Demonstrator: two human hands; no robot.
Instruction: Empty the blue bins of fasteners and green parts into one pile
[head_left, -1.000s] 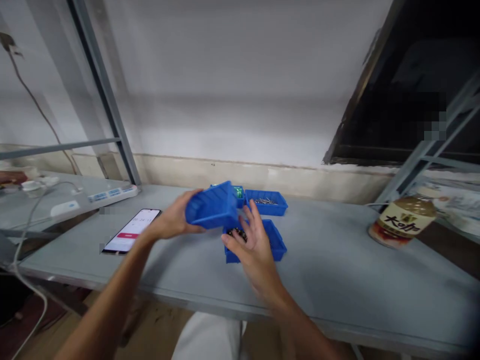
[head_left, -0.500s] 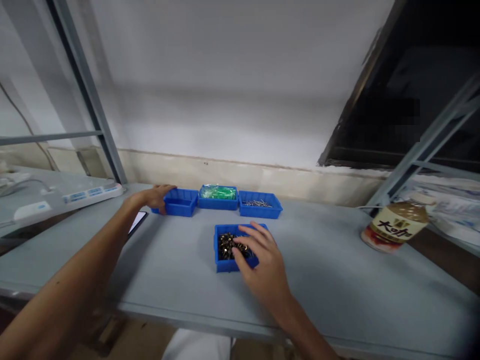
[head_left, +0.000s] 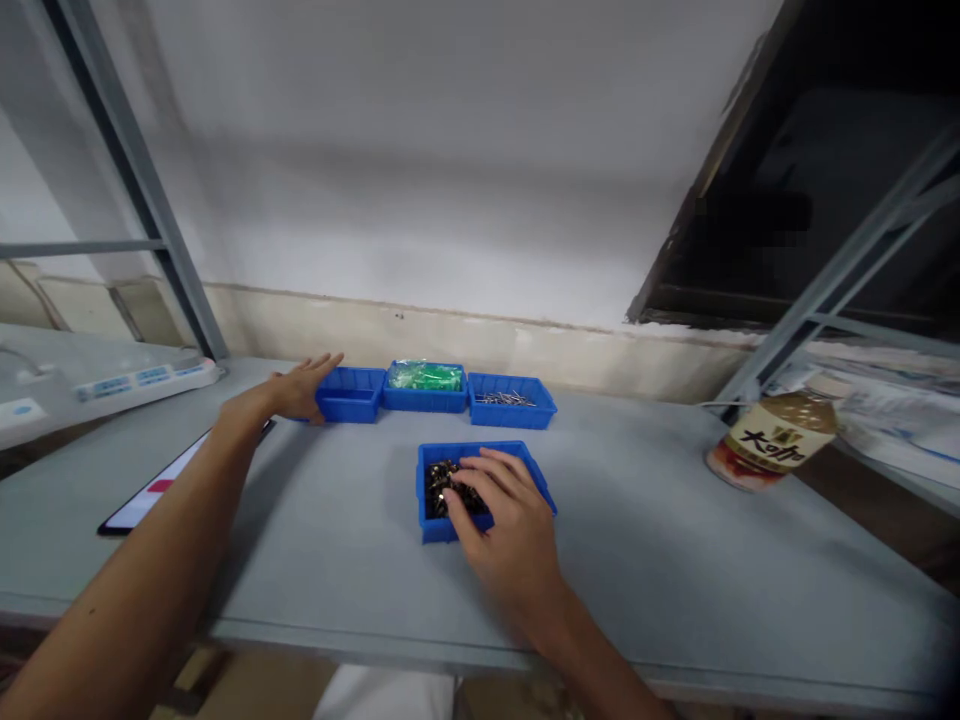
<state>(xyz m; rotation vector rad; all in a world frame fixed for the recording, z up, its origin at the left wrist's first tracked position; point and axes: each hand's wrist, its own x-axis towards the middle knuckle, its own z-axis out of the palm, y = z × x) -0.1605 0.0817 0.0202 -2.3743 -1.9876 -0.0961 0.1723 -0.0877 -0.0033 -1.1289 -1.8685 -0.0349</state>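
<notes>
Between nine and ten o'clock from the front bin [head_left: 439, 532], far out on the desk [head_left: 360, 550], shows a white power strip [head_left: 150, 379]. At nine, shows a phone [head_left: 150, 495] lying flat, screen lit, partly behind the left forearm. At ten, reaches with the left hand [head_left: 300, 390] over the left end of the left bin [head_left: 356, 404], fingers spread and unclenched. At eleven, shows green packets [head_left: 436, 377] in clear wrap inside the middle bin [head_left: 426, 402]. At the dial's centre, keeps small dark and brassy metal pieces [head_left: 441, 480] in the front bin; dips into that bin from five o'clock with the right hand [head_left: 514, 525], fingers curled; cannot tell whether grasping a piece. Towards one, shows thin silvery pins [head_left: 506, 398] inside the right bin [head_left: 514, 417]. Near three, shows a labelled bottle [head_left: 776, 437].
</notes>
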